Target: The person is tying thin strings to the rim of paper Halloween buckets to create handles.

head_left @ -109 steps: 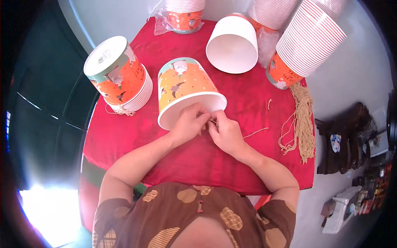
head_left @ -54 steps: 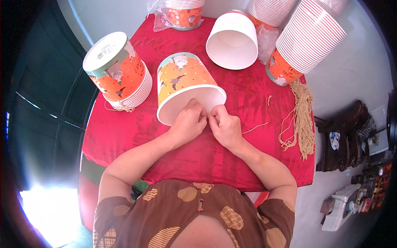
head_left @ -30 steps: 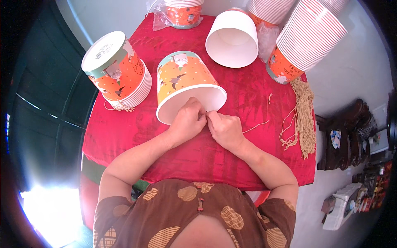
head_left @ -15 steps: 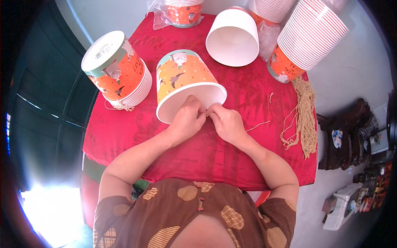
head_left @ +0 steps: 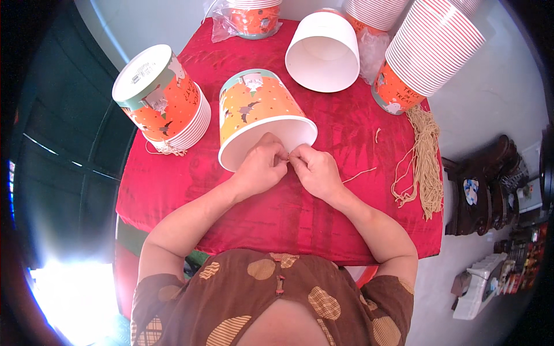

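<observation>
A paper bucket (head_left: pixel 262 101), yellow-orange with a bat print and a green base, lies tipped with its white mouth facing me. My left hand (head_left: pixel 262 164) reaches to the mouth's lower right rim, fingers closed in a pinch. Right beside it, my right hand (head_left: pixel 314 170) pinches at the same spot. A tiny bit of tan cord shows between the fingertips, mostly hidden by them. From beside my right hand a thin tan cord (head_left: pixel 359 175) runs out over the cloth; whether it joins the pinched bit is hidden.
A bundle of tan cords (head_left: pixel 427 164) hangs over the red tablecloth (head_left: pixel 346 230) at right. Upside-down orange buckets (head_left: pixel 164 95) are stacked at left, cords at their rim. Behind lie a white-mouthed bucket (head_left: pixel 323 60), a tall bucket stack (head_left: pixel 433 46) and a plastic-wrapped bucket (head_left: pixel 254 20).
Both hands stay at the rim with only slight finger movement; the fingertips sit a little closer together. The bucket has hardly shifted.
</observation>
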A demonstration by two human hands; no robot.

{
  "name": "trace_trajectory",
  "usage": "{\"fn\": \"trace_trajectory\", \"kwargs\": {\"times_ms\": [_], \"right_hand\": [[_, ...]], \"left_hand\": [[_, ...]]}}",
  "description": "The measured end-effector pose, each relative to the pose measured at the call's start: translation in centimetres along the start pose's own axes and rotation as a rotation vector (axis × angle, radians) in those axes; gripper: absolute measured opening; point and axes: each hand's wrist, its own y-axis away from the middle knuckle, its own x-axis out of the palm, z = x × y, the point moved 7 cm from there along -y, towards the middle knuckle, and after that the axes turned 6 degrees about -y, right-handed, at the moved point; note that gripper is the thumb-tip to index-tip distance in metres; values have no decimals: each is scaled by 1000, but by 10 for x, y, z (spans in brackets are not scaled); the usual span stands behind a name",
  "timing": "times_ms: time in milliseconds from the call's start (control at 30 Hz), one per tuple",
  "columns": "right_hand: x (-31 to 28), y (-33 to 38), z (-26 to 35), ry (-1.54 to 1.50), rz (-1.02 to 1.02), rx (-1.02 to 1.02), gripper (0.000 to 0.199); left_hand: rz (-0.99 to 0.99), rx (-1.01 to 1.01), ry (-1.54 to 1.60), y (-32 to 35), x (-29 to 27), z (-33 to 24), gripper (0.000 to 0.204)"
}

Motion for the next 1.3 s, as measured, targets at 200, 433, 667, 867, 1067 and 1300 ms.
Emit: {"fn": "trace_trajectory", "kwargs": {"times_ms": [200, 433, 667, 867, 1067, 1300], "right_hand": [[-1, 2, 3, 12, -27, -31, 7], [-2, 7, 9, 17, -77, -120, 9], [-7, 11, 14, 31, -68, -175, 9], [-7, 13, 14, 132, -90, -232, 7], [-6, 15, 14, 198, -63, -248, 10], [-7, 15, 19, 210, -38, -249, 10]], "left_hand": [[-13, 17, 9, -2, 3, 5, 4], [-44, 27, -54, -3, -1, 5, 6], [-44, -4, -66, -4, -2, 6, 5], [-45, -39, -57, -4, -2, 7, 5], [-58, -35, -69, -5, -2, 6, 5], [-94, -36, -98, -7, -1, 8, 7]]}}
